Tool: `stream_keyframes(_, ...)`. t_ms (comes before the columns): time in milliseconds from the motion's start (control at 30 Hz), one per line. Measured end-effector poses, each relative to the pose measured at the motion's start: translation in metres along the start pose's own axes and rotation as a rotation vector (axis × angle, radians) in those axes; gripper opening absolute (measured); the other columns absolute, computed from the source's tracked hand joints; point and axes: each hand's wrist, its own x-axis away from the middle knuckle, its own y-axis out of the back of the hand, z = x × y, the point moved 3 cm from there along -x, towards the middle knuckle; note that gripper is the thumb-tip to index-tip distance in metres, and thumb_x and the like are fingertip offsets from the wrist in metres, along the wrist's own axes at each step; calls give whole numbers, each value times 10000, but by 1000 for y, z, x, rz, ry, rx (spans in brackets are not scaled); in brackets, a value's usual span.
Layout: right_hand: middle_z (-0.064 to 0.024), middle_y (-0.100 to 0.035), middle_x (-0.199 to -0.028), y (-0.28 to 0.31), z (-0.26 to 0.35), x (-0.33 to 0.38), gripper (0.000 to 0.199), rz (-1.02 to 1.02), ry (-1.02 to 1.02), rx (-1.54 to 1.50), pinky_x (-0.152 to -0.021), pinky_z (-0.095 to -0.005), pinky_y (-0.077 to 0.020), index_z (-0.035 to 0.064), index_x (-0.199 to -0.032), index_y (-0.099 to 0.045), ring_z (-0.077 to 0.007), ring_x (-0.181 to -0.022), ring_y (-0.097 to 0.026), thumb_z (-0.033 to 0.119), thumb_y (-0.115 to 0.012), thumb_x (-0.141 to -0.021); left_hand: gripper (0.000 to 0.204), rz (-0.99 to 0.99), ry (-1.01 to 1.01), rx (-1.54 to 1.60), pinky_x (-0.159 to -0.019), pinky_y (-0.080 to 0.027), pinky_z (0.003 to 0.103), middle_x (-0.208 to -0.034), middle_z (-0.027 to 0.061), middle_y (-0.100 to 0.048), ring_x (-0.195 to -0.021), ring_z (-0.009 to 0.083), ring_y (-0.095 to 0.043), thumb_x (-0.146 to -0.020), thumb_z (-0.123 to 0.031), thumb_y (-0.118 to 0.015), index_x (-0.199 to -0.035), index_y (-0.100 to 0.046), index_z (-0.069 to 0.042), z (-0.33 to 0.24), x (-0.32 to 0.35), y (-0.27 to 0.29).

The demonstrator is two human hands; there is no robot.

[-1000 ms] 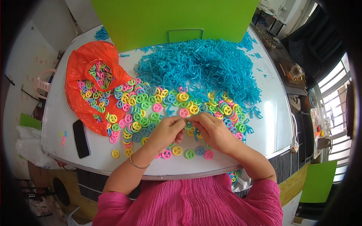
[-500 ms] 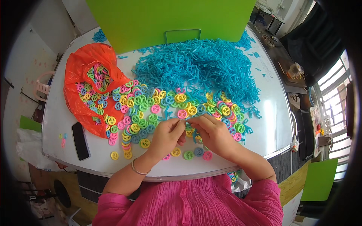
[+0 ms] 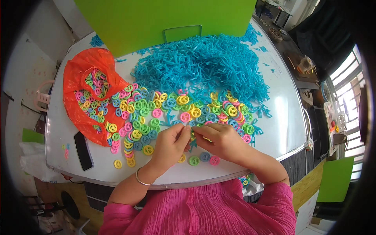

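Observation:
Over the near middle of the table, my left hand [image 3: 170, 145] and my right hand [image 3: 222, 141] meet fingertip to fingertip, both closed in a pinch. A small blue plastic piece [image 3: 193, 144] shows below the fingertips, apparently in my right hand's grip. What my left thumb and forefinger pinch is too small and covered to make out. Around my hands lie small spoked plastic wheels [image 3: 148, 150] in yellow, pink, green and blue. A short row of them, with a pink wheel [image 3: 214, 160] at its right end, lies nearest me. Behind the wheels rises a big heap of thin blue plastic pieces [image 3: 203, 58].
An orange-red plastic bag [image 3: 74, 103] spills wheels at the left of the white table [image 3: 105, 166]. A black phone [image 3: 83, 150] lies nearer the front edge. Behind the heap stands a bright green box-like panel [image 3: 129, 23] with a metal handle [image 3: 182, 28].
The blue piece under the fingertips has shifted left and turned. My hands stay together at nearly the same place, and the whole view has tilted slightly.

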Motion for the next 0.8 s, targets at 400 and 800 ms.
stream_keyframes(400,-90,-680,-778,15,-5,-4,283,50,-475,-454,-637,-263,-525,-1,-1088,-647,-156,-670,-659,70,-670,-815,186,-96,-649,-569,-458,-351,363,-600,125,-473,-492,278,-480,-926,-89,-536,-770,-472,-10,-15,4,-3)
stream_keyframes(800,-156,-635,-1046,19,-5,-11,375,2,-124,-480,-840,-363,-472,22,-1155,-630,-269,-979,-608,183,-706,-825,193,-154,-541,-326,-599,-462,254,-793,57,-613,-724,122,-623,-993,-155,-458,-996,-568,3,-8,-2,15)
